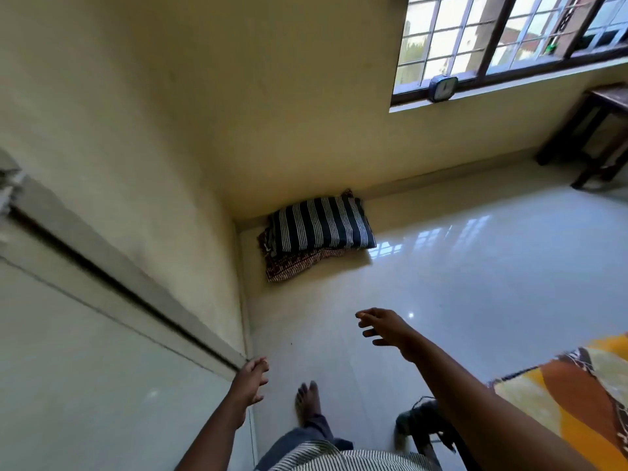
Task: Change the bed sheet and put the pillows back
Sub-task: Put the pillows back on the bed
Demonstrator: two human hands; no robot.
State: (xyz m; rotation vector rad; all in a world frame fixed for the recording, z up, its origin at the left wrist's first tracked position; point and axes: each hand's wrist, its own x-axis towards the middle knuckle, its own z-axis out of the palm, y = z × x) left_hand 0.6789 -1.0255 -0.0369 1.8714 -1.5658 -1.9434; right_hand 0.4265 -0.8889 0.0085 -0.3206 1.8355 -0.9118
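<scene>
Our left hand (249, 382) hung open with loose fingers, holding nothing, close by the cream wall corner. Our right hand (384, 328) reached forward, fingers spread, also empty. Well ahead, the navy-and-white striped pillow (321, 226) lay on a crumpled red-brown patterned cloth (292, 266) in the corner of the glossy cream tiled floor (458, 283). An orange-yellow patterned sheet (577, 396) lay at our right.

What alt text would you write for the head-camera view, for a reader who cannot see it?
A person's empty left hand and right hand reach toward a striped pillow lying on patterned cloth in a corner of the floor. A small clock sits on the window sill above.
</scene>
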